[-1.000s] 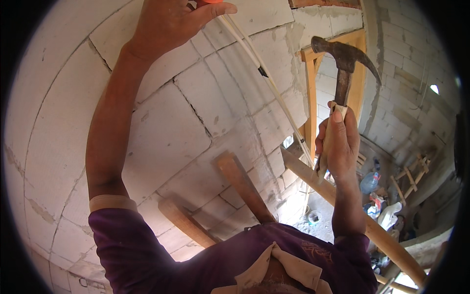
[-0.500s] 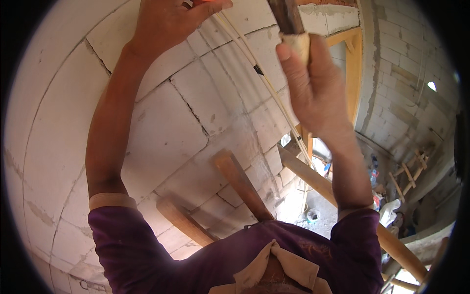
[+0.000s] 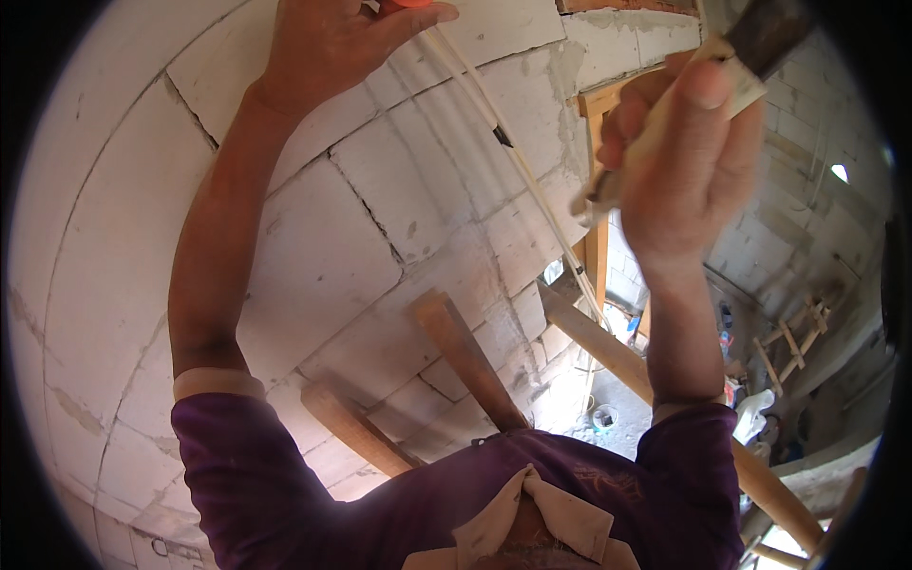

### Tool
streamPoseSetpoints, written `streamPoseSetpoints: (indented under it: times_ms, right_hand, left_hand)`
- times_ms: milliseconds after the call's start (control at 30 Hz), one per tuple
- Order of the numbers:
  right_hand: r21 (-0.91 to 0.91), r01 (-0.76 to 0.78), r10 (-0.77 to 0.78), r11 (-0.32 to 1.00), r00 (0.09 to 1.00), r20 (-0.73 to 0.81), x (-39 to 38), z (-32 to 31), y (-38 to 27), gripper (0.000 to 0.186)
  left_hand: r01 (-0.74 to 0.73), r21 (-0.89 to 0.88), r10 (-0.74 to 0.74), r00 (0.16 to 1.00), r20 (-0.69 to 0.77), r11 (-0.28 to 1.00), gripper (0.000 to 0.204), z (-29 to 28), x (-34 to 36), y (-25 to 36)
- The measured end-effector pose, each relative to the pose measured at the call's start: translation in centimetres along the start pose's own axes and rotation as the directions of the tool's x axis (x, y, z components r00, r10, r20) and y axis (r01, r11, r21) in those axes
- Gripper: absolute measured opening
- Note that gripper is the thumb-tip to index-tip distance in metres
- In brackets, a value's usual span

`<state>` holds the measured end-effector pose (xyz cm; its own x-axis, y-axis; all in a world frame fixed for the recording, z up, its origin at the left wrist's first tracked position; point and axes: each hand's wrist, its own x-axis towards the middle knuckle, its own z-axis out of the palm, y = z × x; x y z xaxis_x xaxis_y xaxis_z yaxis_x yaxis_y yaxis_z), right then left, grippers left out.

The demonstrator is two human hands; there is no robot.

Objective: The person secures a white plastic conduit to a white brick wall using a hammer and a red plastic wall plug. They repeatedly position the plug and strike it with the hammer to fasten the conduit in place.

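My left hand is raised against the block wall at the top edge, its thumb stretched under a bright orange piece. Most of that piece is cut off, so its kind cannot be told. Pale cables, bound with black tape, run from beside it down to the right along the wall. My right hand is wrapped round the pale handle of a tool with a broad, dark, blade-like end. The tool tilts up to the right, apart from the wall; its far tip is blurred.
Two wooden beams jut up in front of my chest. A longer wooden pole slants down past my right arm. Beyond it are a wooden frame, a bucket on the floor below and a small wooden rack.
My right hand has swung right, away from the wall, and the tool has turned from nearly upright to tilting right. My left hand has barely moved at the orange piece.
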<state>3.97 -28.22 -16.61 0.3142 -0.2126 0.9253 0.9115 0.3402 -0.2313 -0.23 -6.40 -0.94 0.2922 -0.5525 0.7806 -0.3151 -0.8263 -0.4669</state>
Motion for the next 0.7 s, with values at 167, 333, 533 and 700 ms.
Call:
streamPoseSetpoints:
  times_ms: [167,333,533,700]
  right_hand:
    - [-0.232,-0.072,0.12,0.97,0.973,0.197,1.2,-0.3,-0.5,0.031]
    - [-0.154,0.04,-0.026,0.987,0.995,0.095,0.0,1.1,1.4,0.032]
    - [0.076,0.011,-0.003,0.997,0.995,-0.097,0.7,1.2,0.3,0.038]
    - [-0.299,-0.061,0.13,0.952,0.967,0.218,0.8,-0.3,0.6,0.038]
  left_hand:
    - [0.08,0.077,-0.079,0.997,-0.012,0.994,0.048,-0.4,-0.3,0.2]
    - [0.066,0.025,-0.066,0.997,0.037,0.998,0.047,0.1,0.1,1.2]
    - [-0.014,-0.006,0.014,1.0,-0.025,1.0,0.045,0.3,-0.1,0.4]
    - [0.116,-0.059,-0.117,0.993,-0.024,0.992,0.036,0.2,0.6,-0.1]
